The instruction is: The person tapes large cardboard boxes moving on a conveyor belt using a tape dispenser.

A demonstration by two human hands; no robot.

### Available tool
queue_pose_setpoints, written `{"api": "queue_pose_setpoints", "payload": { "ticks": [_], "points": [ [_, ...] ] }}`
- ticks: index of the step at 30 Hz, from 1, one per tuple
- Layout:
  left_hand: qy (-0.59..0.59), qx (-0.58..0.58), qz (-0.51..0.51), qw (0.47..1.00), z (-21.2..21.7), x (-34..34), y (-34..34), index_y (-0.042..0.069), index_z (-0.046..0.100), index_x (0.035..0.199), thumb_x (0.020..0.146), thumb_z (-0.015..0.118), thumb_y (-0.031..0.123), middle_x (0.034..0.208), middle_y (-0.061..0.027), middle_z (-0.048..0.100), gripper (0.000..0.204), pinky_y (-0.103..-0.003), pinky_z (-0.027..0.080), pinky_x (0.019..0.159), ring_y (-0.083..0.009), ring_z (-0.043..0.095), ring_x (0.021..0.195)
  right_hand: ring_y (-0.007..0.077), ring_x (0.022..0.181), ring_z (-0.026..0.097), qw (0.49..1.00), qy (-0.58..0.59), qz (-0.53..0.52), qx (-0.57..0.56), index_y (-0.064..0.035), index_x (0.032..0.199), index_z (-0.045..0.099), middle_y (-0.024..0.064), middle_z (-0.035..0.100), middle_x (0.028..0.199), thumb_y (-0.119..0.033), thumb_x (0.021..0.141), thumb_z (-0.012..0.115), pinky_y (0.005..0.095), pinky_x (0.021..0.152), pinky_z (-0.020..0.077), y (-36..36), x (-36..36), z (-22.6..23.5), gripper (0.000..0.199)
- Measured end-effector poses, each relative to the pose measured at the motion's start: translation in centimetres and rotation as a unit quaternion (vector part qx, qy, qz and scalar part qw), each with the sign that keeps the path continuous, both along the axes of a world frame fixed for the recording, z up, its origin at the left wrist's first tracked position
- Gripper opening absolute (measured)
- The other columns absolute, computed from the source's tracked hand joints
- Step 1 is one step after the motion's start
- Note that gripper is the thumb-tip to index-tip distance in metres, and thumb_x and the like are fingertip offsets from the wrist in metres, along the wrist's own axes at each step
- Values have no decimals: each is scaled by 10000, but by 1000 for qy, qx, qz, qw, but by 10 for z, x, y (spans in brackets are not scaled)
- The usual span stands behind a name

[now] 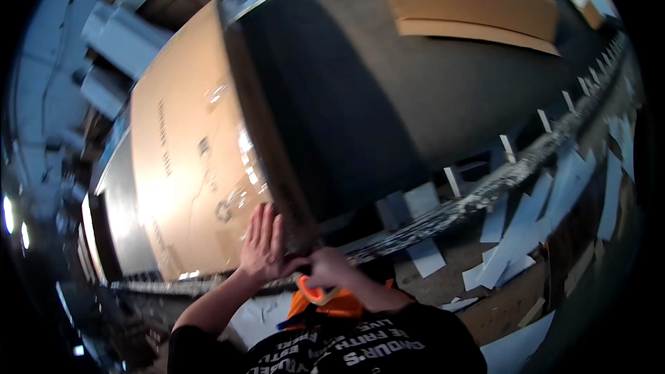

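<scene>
A large brown cardboard box (187,159) lies on the dark conveyor belt in front of me, with strips of shiny clear tape (248,156) along its right-hand edge. My left hand (262,246) rests flat against the box's near right corner, fingers stretched out and together. Right beside it, my right hand (329,268) is closed at that same corner. An orange ring-shaped thing (317,292) shows under the right hand, apparently in its grip. The fingers of that hand are mostly hidden, so its exact kind is unclear.
Another cardboard box (471,3) sits farther along the dark belt (388,76). A worn conveyor rail (478,190) with upright white tabs runs along the near side. White scraps (512,249) litter the area to the right. White blocks (125,38) are stacked at the far left.
</scene>
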State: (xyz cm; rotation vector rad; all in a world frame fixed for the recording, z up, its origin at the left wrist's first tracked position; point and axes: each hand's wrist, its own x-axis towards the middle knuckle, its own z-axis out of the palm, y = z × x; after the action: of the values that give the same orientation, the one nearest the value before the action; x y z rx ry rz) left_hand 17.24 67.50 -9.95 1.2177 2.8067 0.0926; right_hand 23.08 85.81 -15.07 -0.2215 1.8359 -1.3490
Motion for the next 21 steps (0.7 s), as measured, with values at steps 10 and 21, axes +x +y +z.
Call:
{"api": "queue_pose_setpoints", "payload": {
  "ticks": [10,21],
  "points": [
    [82,38,-35,995,-27,-10,-4,-64,246,1455,665,795,502,1497,-343,265,1116,-615,216,1139,-525,235,1404,314,1193,580,983,180,-41,25,-265,1331,600,154,482,1443,-335,630,741,391,970,479,13,60,-39,719],
    [16,24,130,991,-14,15,25,-57,258,1469,624,809,512,1539,-247,264,1158,-487,167,1196,-389,163,1470,216,1052,664,685,153,-691,173,-40,1220,657,123,663,1188,-160,549,756,289,917,492,214,295,-30,688]
  ]
}}
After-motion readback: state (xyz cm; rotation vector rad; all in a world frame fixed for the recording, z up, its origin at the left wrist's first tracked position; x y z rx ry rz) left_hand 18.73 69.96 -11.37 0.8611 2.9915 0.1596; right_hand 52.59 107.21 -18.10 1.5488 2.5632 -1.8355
